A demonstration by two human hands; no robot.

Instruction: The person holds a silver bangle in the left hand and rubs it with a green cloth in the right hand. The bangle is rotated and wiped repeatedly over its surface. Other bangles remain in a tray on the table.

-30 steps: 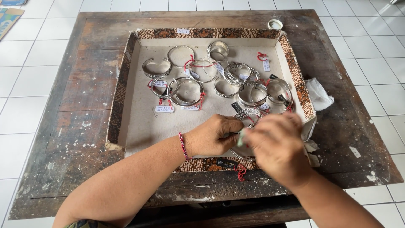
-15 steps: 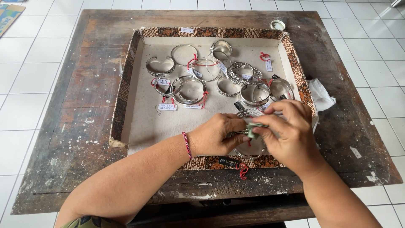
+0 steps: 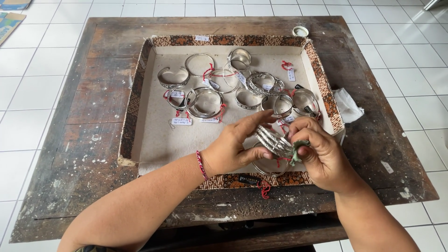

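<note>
Silver bangle (image 3: 274, 141) held between both hands over the tray's (image 3: 140, 93) near right corner: left hand (image 3: 235, 147) grips its left end, right hand (image 3: 319, 154) pinches a greenish cloth (image 3: 298, 148) against it.

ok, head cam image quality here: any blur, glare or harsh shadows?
Head view: even, soft daylight with faint shadows; left hand and right hand are sharp, as is the silver bangle they hold. Small glints on the bangles in the tray. Mild wide-angle bend at the wooden table edges.
</note>
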